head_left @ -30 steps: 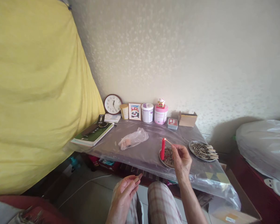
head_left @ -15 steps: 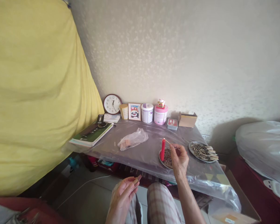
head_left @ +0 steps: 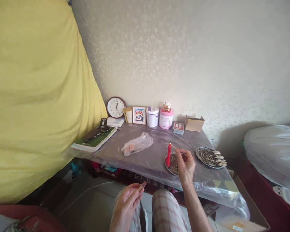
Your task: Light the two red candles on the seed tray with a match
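Between the thumb and fingers of my right hand (head_left: 185, 164) is a thin matchstick (head_left: 173, 147). Its far end meets the top of a red candle (head_left: 168, 155), where any flame is too small to make out clearly. The candle stands upright on the left side of a round metal plate (head_left: 173, 172) strewn with dark and pale bits, partly hidden by my hand. My left hand (head_left: 128, 199), low over my lap, is closed on a small matchbox (head_left: 142, 186) with a brown side; most of the box is hidden by the fingers.
A second metal plate (head_left: 198, 154) with several matchsticks (head_left: 218, 158) lies to the right. A plastic bag (head_left: 138, 144) is mid-table, a green book (head_left: 94, 139) at left. Along the wall stand a clock (head_left: 116, 107), tins, a picture frame (head_left: 139, 115) and a cardboard box (head_left: 194, 124).
Both hands stay in nearly the same place, with the matchstick still against the candle top. The glow there looks slightly fainter.
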`<act>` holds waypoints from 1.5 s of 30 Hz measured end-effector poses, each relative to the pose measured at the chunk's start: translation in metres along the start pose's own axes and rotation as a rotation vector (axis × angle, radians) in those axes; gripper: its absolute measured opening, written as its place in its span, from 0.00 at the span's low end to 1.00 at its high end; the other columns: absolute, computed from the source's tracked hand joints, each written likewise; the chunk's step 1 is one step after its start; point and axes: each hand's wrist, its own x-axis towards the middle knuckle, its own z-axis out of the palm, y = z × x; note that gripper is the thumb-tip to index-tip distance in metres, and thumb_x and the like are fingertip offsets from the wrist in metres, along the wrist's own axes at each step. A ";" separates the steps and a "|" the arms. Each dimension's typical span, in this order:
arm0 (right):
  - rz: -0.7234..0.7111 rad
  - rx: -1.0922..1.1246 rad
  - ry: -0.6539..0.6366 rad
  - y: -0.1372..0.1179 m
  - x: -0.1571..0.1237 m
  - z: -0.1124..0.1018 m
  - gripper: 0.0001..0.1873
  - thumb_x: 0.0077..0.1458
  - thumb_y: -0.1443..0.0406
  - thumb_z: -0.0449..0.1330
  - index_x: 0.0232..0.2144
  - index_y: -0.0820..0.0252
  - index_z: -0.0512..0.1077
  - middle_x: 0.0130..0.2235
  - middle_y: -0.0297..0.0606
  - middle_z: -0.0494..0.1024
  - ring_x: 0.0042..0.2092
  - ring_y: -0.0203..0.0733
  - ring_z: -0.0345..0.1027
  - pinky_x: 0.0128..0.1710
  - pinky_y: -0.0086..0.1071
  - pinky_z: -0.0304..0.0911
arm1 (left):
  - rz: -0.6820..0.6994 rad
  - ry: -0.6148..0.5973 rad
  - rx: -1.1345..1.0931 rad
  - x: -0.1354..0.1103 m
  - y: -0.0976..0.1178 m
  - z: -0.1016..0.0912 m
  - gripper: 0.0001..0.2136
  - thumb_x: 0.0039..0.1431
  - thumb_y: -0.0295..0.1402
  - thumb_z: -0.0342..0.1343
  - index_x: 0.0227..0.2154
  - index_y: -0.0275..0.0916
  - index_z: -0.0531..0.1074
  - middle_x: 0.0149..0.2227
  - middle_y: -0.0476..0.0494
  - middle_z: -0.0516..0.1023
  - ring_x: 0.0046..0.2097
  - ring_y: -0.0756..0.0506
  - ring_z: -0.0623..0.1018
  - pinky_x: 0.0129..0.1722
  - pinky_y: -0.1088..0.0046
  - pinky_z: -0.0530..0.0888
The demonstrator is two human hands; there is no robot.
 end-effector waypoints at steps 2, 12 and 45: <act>0.000 0.000 0.005 0.000 0.000 0.000 0.24 0.47 0.43 0.67 0.29 0.57 0.75 0.25 0.31 0.75 0.25 0.38 0.63 0.26 0.32 0.60 | 0.002 0.002 0.005 0.000 0.000 0.000 0.23 0.41 0.50 0.77 0.36 0.40 0.83 0.43 0.37 0.86 0.50 0.37 0.81 0.53 0.60 0.75; 0.003 0.020 -0.010 0.005 0.002 0.002 0.24 0.48 0.43 0.66 0.30 0.57 0.75 0.25 0.30 0.74 0.25 0.38 0.64 0.26 0.32 0.60 | -0.013 0.001 -0.008 0.002 -0.001 0.000 0.23 0.40 0.50 0.77 0.35 0.40 0.83 0.42 0.39 0.86 0.50 0.38 0.81 0.54 0.62 0.75; 0.001 0.039 -0.001 0.000 0.003 0.004 0.25 0.46 0.41 0.68 0.29 0.56 0.74 0.23 0.29 0.73 0.24 0.37 0.62 0.25 0.31 0.59 | 0.006 -0.033 0.029 0.008 -0.008 -0.011 0.21 0.47 0.50 0.74 0.38 0.41 0.83 0.46 0.35 0.86 0.53 0.34 0.81 0.57 0.54 0.74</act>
